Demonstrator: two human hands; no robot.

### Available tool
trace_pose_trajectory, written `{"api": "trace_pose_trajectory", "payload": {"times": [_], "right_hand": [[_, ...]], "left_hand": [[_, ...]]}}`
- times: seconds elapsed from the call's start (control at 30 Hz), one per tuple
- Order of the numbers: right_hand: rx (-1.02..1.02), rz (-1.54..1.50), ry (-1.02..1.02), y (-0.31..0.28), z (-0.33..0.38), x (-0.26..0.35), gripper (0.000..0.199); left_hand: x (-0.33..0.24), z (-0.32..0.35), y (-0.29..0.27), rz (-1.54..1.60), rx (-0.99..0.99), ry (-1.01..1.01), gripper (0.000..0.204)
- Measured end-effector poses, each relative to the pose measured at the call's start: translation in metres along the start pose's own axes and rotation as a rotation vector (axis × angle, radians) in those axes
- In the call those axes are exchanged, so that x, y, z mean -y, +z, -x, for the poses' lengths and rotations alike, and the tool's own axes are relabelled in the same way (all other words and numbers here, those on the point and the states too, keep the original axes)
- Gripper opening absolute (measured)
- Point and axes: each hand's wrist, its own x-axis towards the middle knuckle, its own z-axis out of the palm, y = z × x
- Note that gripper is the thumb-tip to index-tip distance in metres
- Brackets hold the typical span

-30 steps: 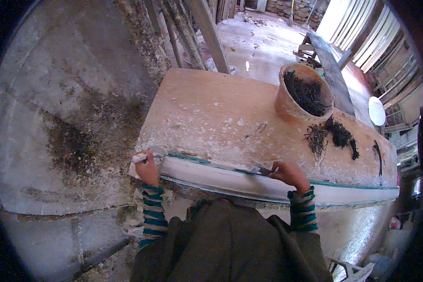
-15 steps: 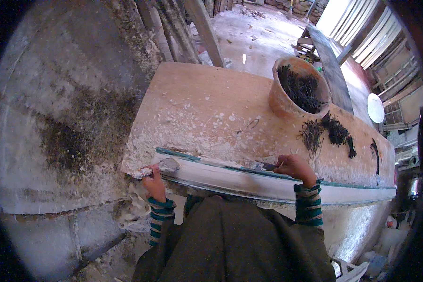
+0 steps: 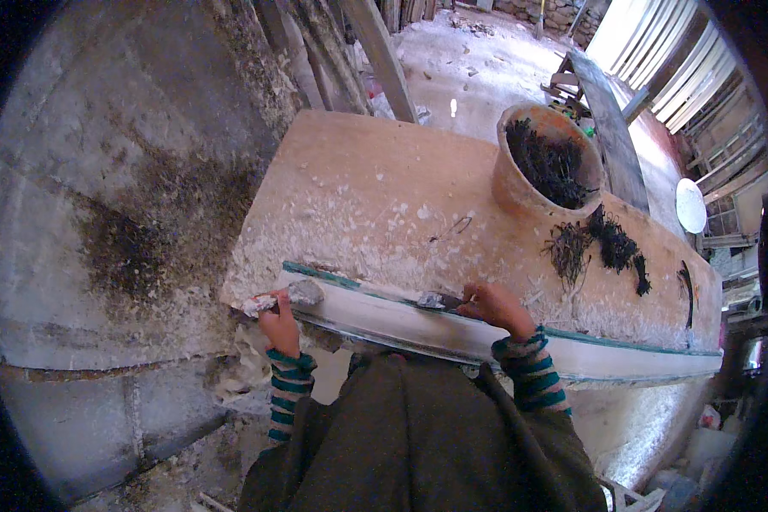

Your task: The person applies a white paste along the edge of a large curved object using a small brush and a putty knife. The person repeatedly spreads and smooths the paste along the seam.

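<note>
Across the table's near edge lies a long white moulding (image 3: 384, 316) with green rims. At its left end my left hand (image 3: 280, 326) is closed round a plaster-caked trowel (image 3: 305, 293), whose greyish blade lies over the moulding. My right hand (image 3: 497, 308) pinches the dark handle of a small spatula (image 3: 435, 300). White paste covers the spatula's blade, which is at the moulding's far green rim. Striped green and beige cuffs cover both wrists.
The wooden tabletop (image 3: 384, 162) is spattered with white paste. Toward its far right stands a clay-coloured bucket (image 3: 505, 192) full of dark fibre strands. Bunches of dark fibre (image 3: 614, 243) lie beside it. A stained grey wall (image 3: 68, 282) rises at the left.
My right hand has moved left along the moulding with the spatula, whose paste-covered blade shows more plainly now. My left hand stays near the left end, still holding the trowel.
</note>
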Motion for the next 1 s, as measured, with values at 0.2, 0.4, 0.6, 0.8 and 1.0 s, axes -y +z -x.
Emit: {"api": "trace_pose_trajectory", "payload": {"times": [0.2,0.4,0.6,0.8,1.0], "right_hand": [[0.035,-0.036,0.058,-0.025,0.008,0.003,0.028],[-0.010,-0.005,-0.045,-0.001,-0.002,-0.003,0.028],[-0.040,0.082,0.060,0.005,0.004,0.001,0.027],[-0.002,-0.084,0.088,-0.021,0.015,0.006,0.028],[-0.070,0.027,-0.009,0.013,-0.006,0.005,0.029]], "left_hand": [[0.001,0.001,-0.001,-0.075,-0.049,-0.034,0.024],[0.000,0.002,-0.002,-0.138,-0.025,-0.027,0.023],[0.005,0.004,0.003,-0.028,-0.030,-0.001,0.025],[0.006,0.008,-0.006,-0.087,-0.056,-0.013,0.027],[0.013,0.004,0.007,-0.043,-0.084,0.044,0.028]]}}
